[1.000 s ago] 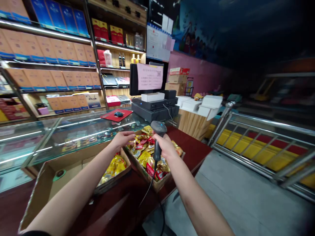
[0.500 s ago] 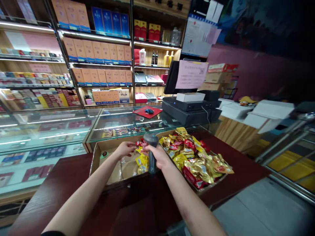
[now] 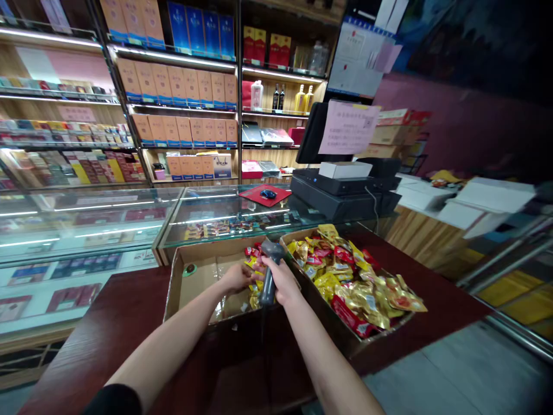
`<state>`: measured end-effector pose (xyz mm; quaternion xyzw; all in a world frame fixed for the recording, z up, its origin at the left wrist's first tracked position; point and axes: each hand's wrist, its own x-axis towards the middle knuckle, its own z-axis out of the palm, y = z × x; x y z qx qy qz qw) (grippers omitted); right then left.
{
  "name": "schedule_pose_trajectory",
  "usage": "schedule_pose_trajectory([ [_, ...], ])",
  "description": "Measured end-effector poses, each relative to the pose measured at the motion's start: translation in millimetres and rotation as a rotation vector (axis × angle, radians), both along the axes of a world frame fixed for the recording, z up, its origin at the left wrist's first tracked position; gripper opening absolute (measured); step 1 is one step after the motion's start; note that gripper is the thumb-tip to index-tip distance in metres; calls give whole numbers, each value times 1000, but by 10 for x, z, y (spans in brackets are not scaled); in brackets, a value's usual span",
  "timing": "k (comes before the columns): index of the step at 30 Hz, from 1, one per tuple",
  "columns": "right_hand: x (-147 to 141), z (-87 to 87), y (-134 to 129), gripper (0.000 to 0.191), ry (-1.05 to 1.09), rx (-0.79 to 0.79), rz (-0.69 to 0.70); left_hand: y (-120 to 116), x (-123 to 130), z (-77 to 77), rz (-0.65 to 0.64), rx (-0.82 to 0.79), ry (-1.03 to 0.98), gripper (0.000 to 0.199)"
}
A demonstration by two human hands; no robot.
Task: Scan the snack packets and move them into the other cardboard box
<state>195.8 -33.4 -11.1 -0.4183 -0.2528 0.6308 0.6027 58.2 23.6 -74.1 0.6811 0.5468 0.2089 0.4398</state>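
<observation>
Scanner in right hand; print on pink sign too blurred.

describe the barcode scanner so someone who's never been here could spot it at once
On the dark red counter, find the emptier cardboard box, the left of two. Over that box's right end, the right hand holds the barcode scanner, head up. Plain dark grey, it stands out from the shiny gold, yellow and red packets nearby.
</observation>
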Motion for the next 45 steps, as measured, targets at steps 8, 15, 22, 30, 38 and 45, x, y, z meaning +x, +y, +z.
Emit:
schedule_pose_trajectory([
  [8,-51,-25,64,27,-130,27,-58,190,-366,290,307,-272,-459,24],
  [15,-214,32,316,20,-100,-12,122,173,-703,462,318,-285,-851,32],
  [22,-299,160,419,17,-231,-5,237,127,-682,482,196,-287,-799,45],
  [30,-311,136,381,20,-300,-5,268,119,-721,503,219,-290,-780,39],
  [38,-333,181,235,21,-377,16,170,231,-783,371,345,-250,-747,42],
  [45,-388,323,-405,31,-236,23,384,232,-824,356,322,-194,-648,50],
])
